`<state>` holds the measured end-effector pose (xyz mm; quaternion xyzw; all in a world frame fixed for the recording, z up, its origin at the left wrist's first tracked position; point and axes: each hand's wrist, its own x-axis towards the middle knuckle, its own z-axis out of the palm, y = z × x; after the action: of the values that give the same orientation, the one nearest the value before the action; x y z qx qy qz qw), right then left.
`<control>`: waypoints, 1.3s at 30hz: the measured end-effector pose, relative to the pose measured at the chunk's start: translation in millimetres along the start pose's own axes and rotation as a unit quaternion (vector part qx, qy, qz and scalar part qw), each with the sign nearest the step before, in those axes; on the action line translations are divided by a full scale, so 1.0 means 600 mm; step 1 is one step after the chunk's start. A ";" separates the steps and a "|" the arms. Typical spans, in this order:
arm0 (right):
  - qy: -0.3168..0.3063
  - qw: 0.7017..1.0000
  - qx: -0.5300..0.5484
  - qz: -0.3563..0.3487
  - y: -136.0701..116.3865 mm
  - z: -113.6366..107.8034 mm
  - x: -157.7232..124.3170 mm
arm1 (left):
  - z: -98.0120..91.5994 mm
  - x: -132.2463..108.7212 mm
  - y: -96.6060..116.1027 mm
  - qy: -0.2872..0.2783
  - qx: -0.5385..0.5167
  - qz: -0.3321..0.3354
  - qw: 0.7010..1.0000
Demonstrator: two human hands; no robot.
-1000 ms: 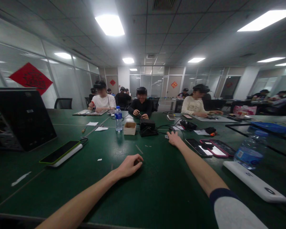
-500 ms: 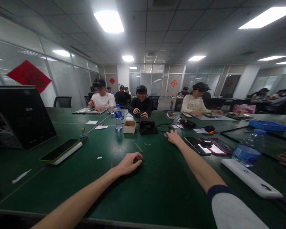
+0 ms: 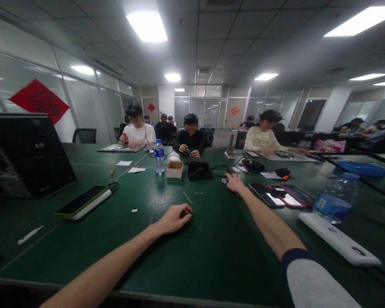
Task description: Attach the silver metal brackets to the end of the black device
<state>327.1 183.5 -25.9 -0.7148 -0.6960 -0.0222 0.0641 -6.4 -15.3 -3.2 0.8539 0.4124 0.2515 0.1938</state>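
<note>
My left hand [image 3: 175, 218] rests on the green table [image 3: 218, 248] near its middle, fingers curled in against the thumb; what they hold, if anything, is hidden. My right arm stretches far forward, and my right hand [image 3: 235, 183] lies palm down with fingers flat on the table. Its thumb is next to a small pale piece [image 3: 224, 181]. Just right of that hand lie a black phone [image 3: 265, 194] and a phone in a red case [image 3: 287, 196].
A small cardboard box [image 3: 175, 169], a black device [image 3: 198, 170] and a water bottle [image 3: 159, 157] stand beyond my hands. A green-cased phone [image 3: 81, 202] and a dark screen [image 3: 32, 154] are at left. Another bottle [image 3: 335, 201] and a white power bank [image 3: 338, 244] sit at right. Several people sit opposite.
Both my hands stay almost where they were; the view shifted slightly. Someone's fingers seen at the right edge half a second ago are gone.
</note>
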 end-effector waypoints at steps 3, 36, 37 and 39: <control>0.022 0.997 0.024 0.075 0.009 0.002 0.001 | -0.001 0.000 0.001 -0.007 0.001 -0.005 1.000; 0.030 0.968 0.170 0.180 0.031 0.025 0.005 | -0.004 -0.004 0.002 -0.025 -0.006 -0.011 1.000; 0.028 0.969 0.169 0.178 0.032 0.026 0.005 | -0.004 -0.004 0.001 -0.024 -0.007 -0.010 1.000; 0.029 0.968 0.173 0.181 0.033 0.027 0.007 | -0.003 -0.004 0.000 -0.023 -0.009 -0.010 1.000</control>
<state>346.0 189.0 -42.4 -0.8059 -0.5464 0.0900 0.2094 -8.7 -17.0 -2.3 0.8537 0.4135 0.2333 0.2138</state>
